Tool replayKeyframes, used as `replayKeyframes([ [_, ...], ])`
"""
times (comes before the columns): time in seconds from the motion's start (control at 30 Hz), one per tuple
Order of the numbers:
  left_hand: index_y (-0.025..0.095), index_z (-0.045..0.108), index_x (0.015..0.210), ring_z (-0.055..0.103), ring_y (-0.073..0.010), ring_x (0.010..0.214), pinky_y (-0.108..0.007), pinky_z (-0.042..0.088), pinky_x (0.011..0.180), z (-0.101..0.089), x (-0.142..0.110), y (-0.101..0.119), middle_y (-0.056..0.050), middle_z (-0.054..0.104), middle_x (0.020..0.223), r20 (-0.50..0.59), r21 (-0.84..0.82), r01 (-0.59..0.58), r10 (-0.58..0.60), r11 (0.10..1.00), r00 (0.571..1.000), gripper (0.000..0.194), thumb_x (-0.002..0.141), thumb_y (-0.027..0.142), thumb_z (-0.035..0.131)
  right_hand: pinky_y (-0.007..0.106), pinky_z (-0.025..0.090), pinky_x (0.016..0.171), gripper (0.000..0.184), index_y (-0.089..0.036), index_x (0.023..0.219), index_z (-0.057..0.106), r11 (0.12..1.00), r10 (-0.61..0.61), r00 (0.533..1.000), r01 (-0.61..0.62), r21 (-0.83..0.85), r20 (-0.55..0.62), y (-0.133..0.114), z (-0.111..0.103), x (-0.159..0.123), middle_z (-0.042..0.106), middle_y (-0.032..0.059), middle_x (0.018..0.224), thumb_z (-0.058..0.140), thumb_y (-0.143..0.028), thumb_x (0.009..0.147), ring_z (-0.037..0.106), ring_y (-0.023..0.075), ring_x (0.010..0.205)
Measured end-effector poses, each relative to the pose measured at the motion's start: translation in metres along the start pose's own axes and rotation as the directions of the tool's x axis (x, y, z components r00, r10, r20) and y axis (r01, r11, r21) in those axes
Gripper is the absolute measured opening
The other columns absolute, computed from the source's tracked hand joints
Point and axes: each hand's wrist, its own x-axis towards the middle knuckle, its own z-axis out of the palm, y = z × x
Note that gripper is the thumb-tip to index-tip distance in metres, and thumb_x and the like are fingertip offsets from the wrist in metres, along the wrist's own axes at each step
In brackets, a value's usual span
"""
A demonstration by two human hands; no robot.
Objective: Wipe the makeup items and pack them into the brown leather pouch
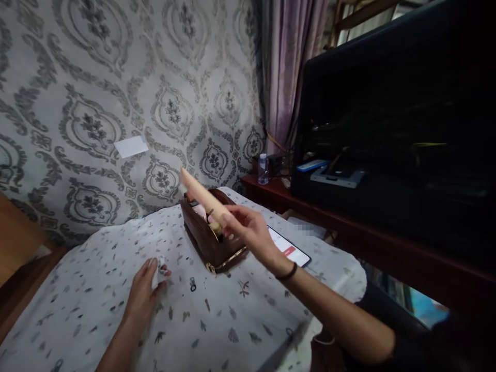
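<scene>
A brown handbag point(201, 233) with a gold zip stands open on the patterned white cloth point(127, 289), several small items showing inside. Over its opening, my right hand point(251, 232) grips a flat, beige, slim object point(205, 196) by one end; the object is tilted up toward the wall and its kind is unclear. My left hand point(145, 284) is left of the bag, low over the cloth, its fingers closed round a small white crumpled piece point(158, 274), perhaps tissue. A phone point(290, 248) with a lit screen lies right of the bag, partly behind my right wrist.
A dark red desk point(267, 191) on the right bears a clear bottle point(263, 169) and a large black screen-like object point(368, 103). Patterned wallpaper point(174, 103) with a white card point(130, 146) rises behind the cloth. A brown wooden piece point(19, 237) stands at left.
</scene>
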Motion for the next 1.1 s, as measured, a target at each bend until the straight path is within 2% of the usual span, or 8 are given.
replayKeyframes([
  [0.1, 0.019, 0.064, 0.093, 0.064, -0.0164, 0.074, -0.021, 0.048, 0.055, -0.009, -0.001, -0.019, -0.001, 0.066, 0.083, 0.060, 0.182, 0.003, -0.014, 0.983, 0.998, 0.056, 0.065, 0.066, 0.078, 0.027, 0.047, 0.062, 0.030, -0.014, 0.107, 0.070, 0.898, -0.115, 0.991, 0.073, -0.434, -0.070, -0.007, -0.017, 0.024, 0.071, 0.0035, 0.078, 0.064, -0.037, 0.087, 0.064, 0.0163, 0.068],
  [0.2, 0.019, 0.064, 0.107, 0.064, -0.0185, 0.074, -0.024, 0.049, 0.056, -0.015, -0.002, -0.026, -0.003, 0.068, 0.083, 0.117, 0.316, -0.010, -0.029, 0.949, 0.993, 0.066, 0.066, 0.071, 0.073, 0.028, 0.045, 0.069, 0.022, -0.015, 0.106, 0.071, 0.619, -0.143, 0.990, 0.092, -0.780, 0.003, -0.007, -0.015, 0.041, 0.071, 0.0054, 0.084, 0.062, -0.027, 0.090, 0.066, 0.0184, 0.077],
  [0.33, 0.019, 0.065, 0.096, 0.063, -0.0194, 0.071, -0.025, 0.047, 0.052, -0.016, -0.002, -0.026, -0.003, 0.066, 0.078, 0.243, 0.356, -0.124, 0.037, 0.926, 0.969, 0.060, 0.070, 0.072, 0.069, 0.030, 0.046, 0.077, 0.025, -0.012, 0.111, 0.067, 0.272, -0.023, 0.990, 0.138, -0.952, 0.137, -0.008, 0.003, 0.049, 0.070, 0.0128, 0.104, 0.053, -0.027, 0.098, 0.067, 0.0226, 0.091],
  [0.43, 0.019, 0.065, 0.094, 0.061, -0.0174, 0.065, -0.025, 0.048, 0.052, -0.017, -0.001, -0.026, -0.002, 0.066, 0.077, 0.275, 0.369, -0.143, 0.039, 0.918, 0.961, 0.054, 0.074, 0.069, 0.067, 0.032, 0.047, 0.078, 0.027, -0.012, 0.114, 0.064, 0.114, 0.081, 0.984, 0.148, -0.982, 0.157, -0.007, 0.012, 0.048, 0.067, 0.0146, 0.112, 0.048, -0.031, 0.101, 0.066, 0.0247, 0.097],
  [0.67, 0.020, 0.069, 0.093, 0.062, -0.0201, 0.068, -0.026, 0.049, 0.053, -0.019, 0.001, -0.025, -0.003, 0.067, 0.075, 0.253, 0.386, -0.140, 0.042, 0.912, 0.967, 0.053, 0.072, 0.069, 0.069, 0.032, 0.048, 0.072, 0.035, -0.017, 0.121, 0.059, 0.015, 0.147, 0.967, 0.207, -0.978, 0.207, 0.005, 0.011, 0.046, 0.066, 0.0128, 0.115, 0.038, -0.041, 0.105, 0.068, 0.0260, 0.098],
  [0.83, 0.020, 0.070, 0.086, 0.062, -0.0220, 0.069, -0.027, 0.050, 0.056, -0.018, 0.000, -0.020, -0.004, 0.067, 0.073, 0.264, 0.403, -0.131, 0.022, 0.905, 0.964, 0.052, 0.070, 0.070, 0.070, 0.029, 0.044, 0.066, 0.033, -0.020, 0.122, 0.059, 0.015, 0.164, 0.961, 0.223, -0.975, 0.223, 0.000, 0.008, 0.043, 0.067, 0.0106, 0.113, 0.039, -0.041, 0.105, 0.069, 0.0246, 0.097],
  [1.0, 0.021, 0.067, 0.091, 0.051, -0.0140, 0.058, -0.021, 0.041, 0.047, -0.016, -0.008, -0.028, 0.001, 0.061, 0.071, 0.220, 0.372, -0.114, 0.032, 0.921, 0.975, 0.050, 0.077, 0.068, 0.066, 0.030, 0.040, 0.063, 0.029, -0.021, 0.118, 0.060, 0.024, 0.180, 0.959, 0.217, -0.976, 0.218, -0.001, 0.002, 0.044, 0.069, 0.0079, 0.111, 0.043, -0.040, 0.104, 0.069, 0.0231, 0.096],
  [1.1, 0.021, 0.066, 0.091, 0.051, -0.0145, 0.059, -0.021, 0.041, 0.046, -0.016, -0.011, -0.030, 0.001, 0.060, 0.069, 0.234, 0.358, -0.092, 0.006, 0.929, 0.972, 0.051, 0.076, 0.069, 0.066, 0.030, 0.039, 0.062, 0.030, -0.021, 0.117, 0.061, 0.025, 0.215, 0.952, 0.216, -0.976, 0.216, -0.004, 0.001, 0.047, 0.069, 0.0066, 0.111, 0.046, -0.043, 0.103, 0.069, 0.0227, 0.096],
])
